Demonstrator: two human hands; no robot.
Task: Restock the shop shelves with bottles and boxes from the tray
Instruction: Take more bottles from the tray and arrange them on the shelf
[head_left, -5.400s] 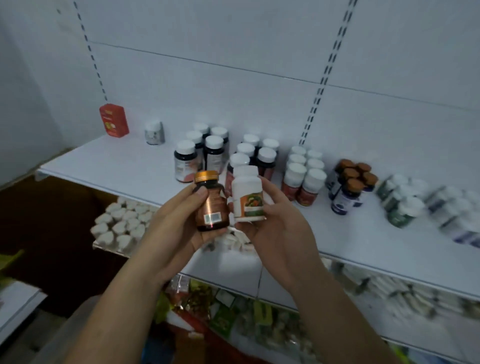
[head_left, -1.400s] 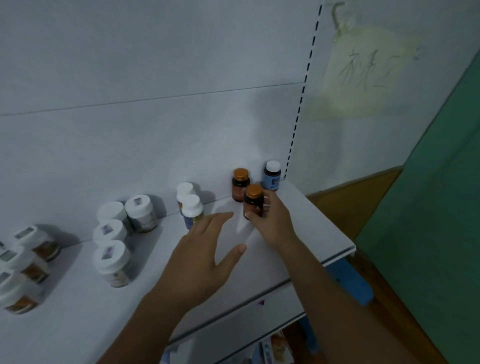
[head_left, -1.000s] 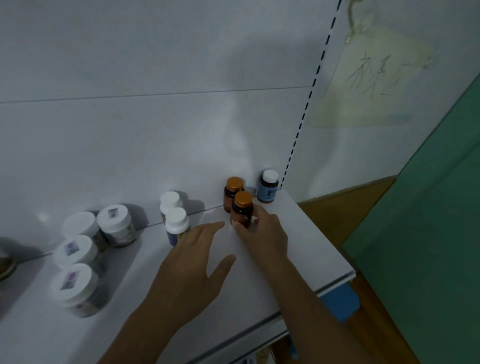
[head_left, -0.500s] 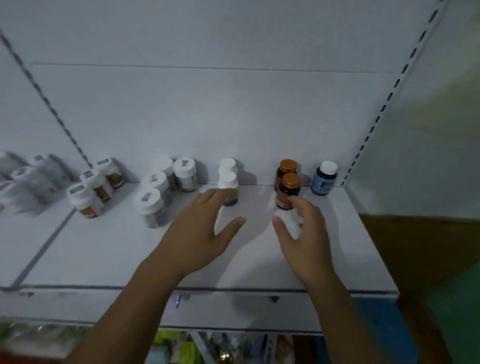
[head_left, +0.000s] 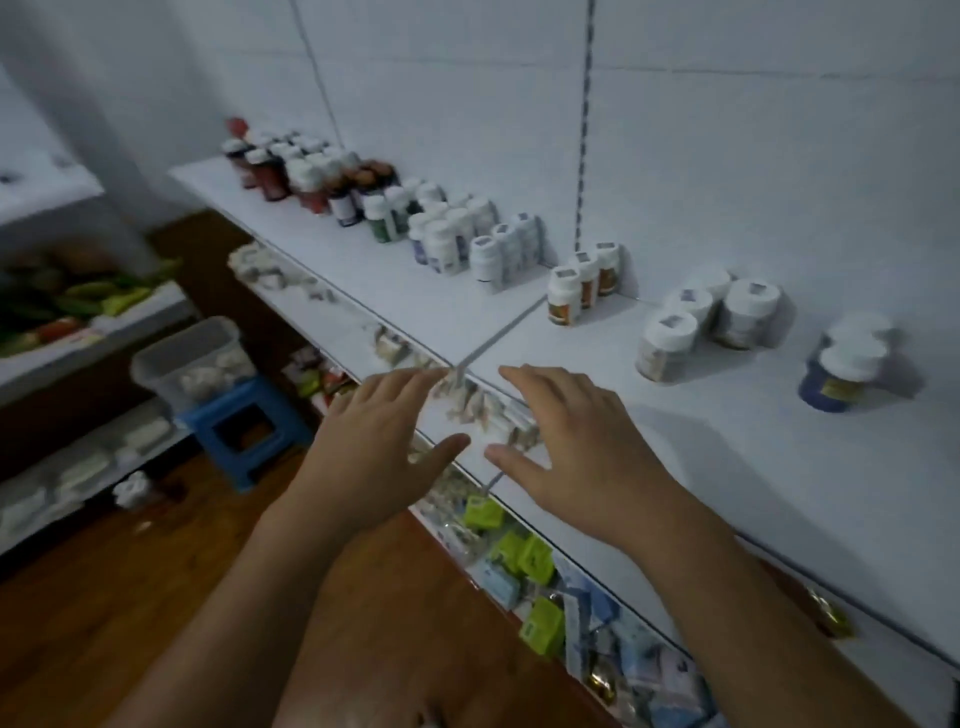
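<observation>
The person's left hand (head_left: 379, 447) and right hand (head_left: 576, 441) are both stretched out palm down with the fingers spread and straight, and neither has hold of anything. The thumbs point toward each other across a small gap. The right hand is over the front part of the white shelf (head_left: 753, 467); whether it touches the board cannot be told. The left hand is just off the shelf's front edge, above the lower shelf (head_left: 470, 465).

The bottles stand upright along the shelf toward its back panel. At three o'clock from the right hand, well apart from it, is a blue bottle (head_left: 839, 379) with a white cap, and another white-capped one is just behind it. At two o'clock is a cluster of squat white jars (head_left: 670, 343). At twelve o'clock three small bottles with orange labels (head_left: 566, 293) stand in a short row running back to the panel. From eleven o'clock a long run of white-capped bottles (head_left: 447, 239) and then dark bottles (head_left: 270, 174) stretches to the far end of the shelf.

At nine o'clock from the left hand, down on the floor, a clear plastic tub (head_left: 192, 358) with pale items inside sits on a blue stool (head_left: 244, 421). Green packets (head_left: 524, 556) lie on the lowest level at six o'clock from the right hand. The floor (head_left: 130, 597) is brown wood.
</observation>
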